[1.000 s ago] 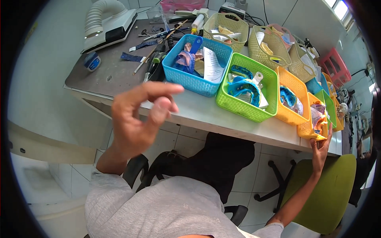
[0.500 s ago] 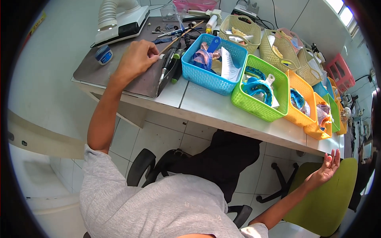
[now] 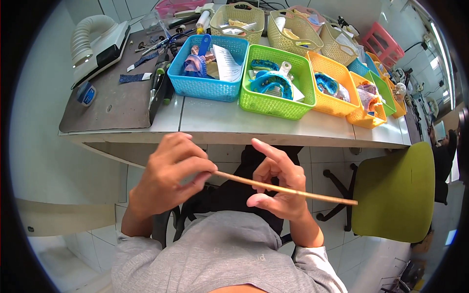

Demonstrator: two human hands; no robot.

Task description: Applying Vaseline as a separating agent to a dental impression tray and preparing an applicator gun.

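In front of my body, just off the desk's near edge, my left hand (image 3: pixel 176 173) pinches one end of a thin tan wooden stick (image 3: pixel 327 198) between thumb and fingertips. The stick slants down to the right, its far end free. My right hand (image 3: pixel 281 183) is behind the stick's middle, thumb and forefinger spread apart, the other fingers curled. Whether it touches the stick I cannot tell. Past my hands on the desk, a blue basket (image 3: pixel 205 89) holds a blue dental impression tray, pinkish casts and a paper slip. A green basket (image 3: pixel 273 108) holds blue impression trays.
At the left, a brown mat (image 3: pixel 115 115) carries a small blue-labelled jar (image 3: pixel 86 94), a white machine with a ribbed hose (image 3: pixel 100 53), dark blue strips (image 3: pixel 132 78) and hand tools. Orange baskets (image 3: pixel 337 106) and beige baskets (image 3: pixel 293 44) line the desk. A green chair (image 3: pixel 393 195) stands right.
My left hand has drawn the stick off the mat, back toward my body. My right hand has come in from the far right to the stick. The view has shifted right.
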